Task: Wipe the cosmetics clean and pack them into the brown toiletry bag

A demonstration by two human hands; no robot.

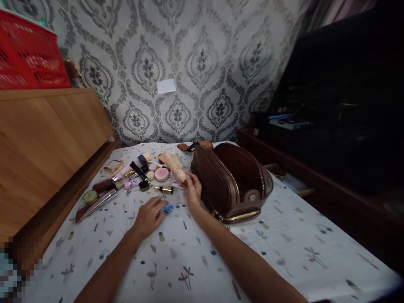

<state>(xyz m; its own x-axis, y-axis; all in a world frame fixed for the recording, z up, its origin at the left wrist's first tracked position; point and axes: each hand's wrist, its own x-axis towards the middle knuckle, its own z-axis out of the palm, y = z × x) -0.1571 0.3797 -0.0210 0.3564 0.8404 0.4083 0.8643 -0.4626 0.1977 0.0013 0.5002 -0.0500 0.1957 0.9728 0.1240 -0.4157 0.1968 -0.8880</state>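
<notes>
My right hand [193, 190] is closed on the capped end of a pale pink squeeze tube [173, 165], which slants up and left above the cosmetics. In my left hand [149, 215], resting low over the sheet, a crumpled blue cloth [167, 208] is gripped. Right of my right hand stands a brown leather toiletry bag [214, 181], unzipped, its dark inside showing. Several cosmetics lie left of the tube, among them a pink round compact [162, 174], a small black-and-gold bottle [164, 190], a black tube [138, 171] and a long rose-metallic tube [97, 205].
A patterned white sheet [170, 269] covers the surface under everything. On the left, a wooden headboard [53, 139] carries a red plastic basket [31, 52]. Papered wall [202, 63] closes off the back. A large black screen [341, 109] stands on a dark cabinet at the right.
</notes>
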